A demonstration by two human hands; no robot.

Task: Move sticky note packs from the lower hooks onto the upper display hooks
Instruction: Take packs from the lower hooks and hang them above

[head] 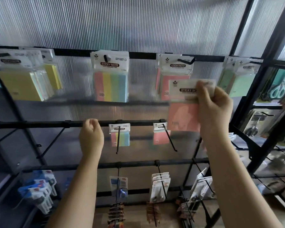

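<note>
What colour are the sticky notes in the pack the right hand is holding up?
Pink, under a white header card, seen in the head view: pack, right hand.

Four upper pack groups (111,76), two lower packs (120,134), one held pack (183,104).
</note>
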